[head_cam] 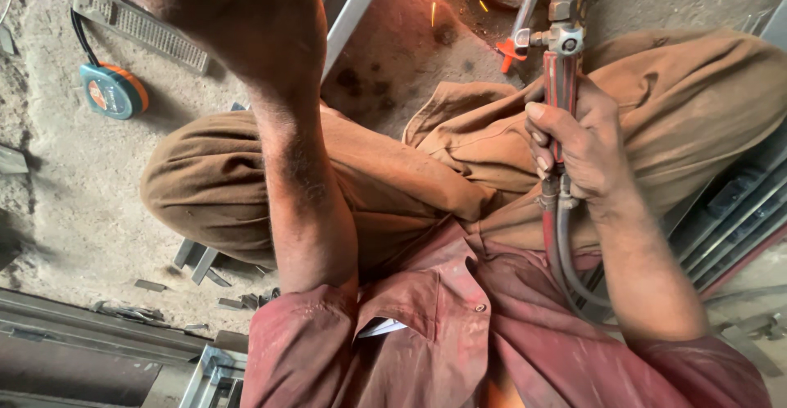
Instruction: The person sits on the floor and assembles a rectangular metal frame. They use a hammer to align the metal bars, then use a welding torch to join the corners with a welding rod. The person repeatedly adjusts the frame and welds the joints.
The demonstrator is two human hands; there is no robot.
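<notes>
1. Up at the top right, right hand (584,147) is clamped round the red torch handle (560,88), hoses (559,244) trailing below it.
2. Left hand (238,11) raised close; its grip can't be made out.
3. Tape measure (113,90) lies left of it.

a metalworking shop, seen from above a worker squatting on a dusty concrete floor (74,211). a gas cutting torch (561,80) with twin hoses (562,252) marks the trade. left of the torch, a pale steel section (352,6) runs across the ground; farther left lie a tape measure (113,90) and a steel square (139,24). metal offcuts (197,262) litter the floor below these, and stacked steel profiles (738,211) sit right of the torch.
</notes>
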